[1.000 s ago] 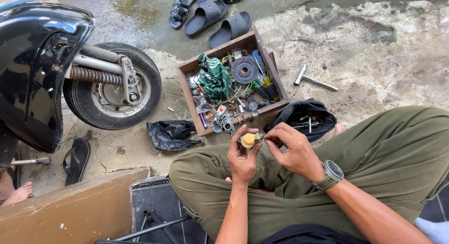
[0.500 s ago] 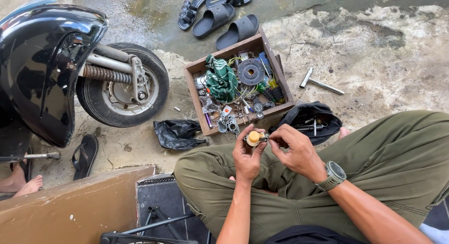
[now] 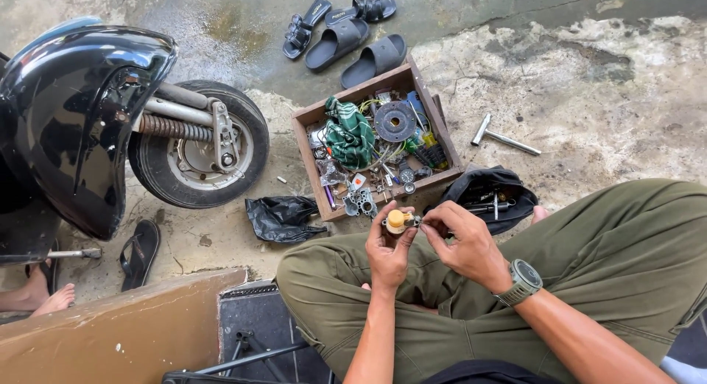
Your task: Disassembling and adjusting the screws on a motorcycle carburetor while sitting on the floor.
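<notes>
My left hand (image 3: 388, 253) holds a small part with a yellow cap (image 3: 397, 220) upright between thumb and fingers, above my knees in olive trousers. My right hand (image 3: 462, 244), with a grey watch on its wrist, pinches the metal end of that same part from the right. Both hands meet just in front of a wooden box (image 3: 312, 161) full of metal parts, tools and a green cloth.
A black scooter's rear wheel (image 3: 200, 144) and body (image 3: 70, 122) stand at the left. Several sandals (image 3: 346, 27) lie at the top. A T-shaped wrench (image 3: 503, 139), an open black tool pouch (image 3: 490, 194), a black bag (image 3: 280, 217) and another person's bare foot (image 3: 43, 299) are nearby.
The view has shifted slightly. My hands stay together on the yellow-capped part, with the right fingers working at its end.
</notes>
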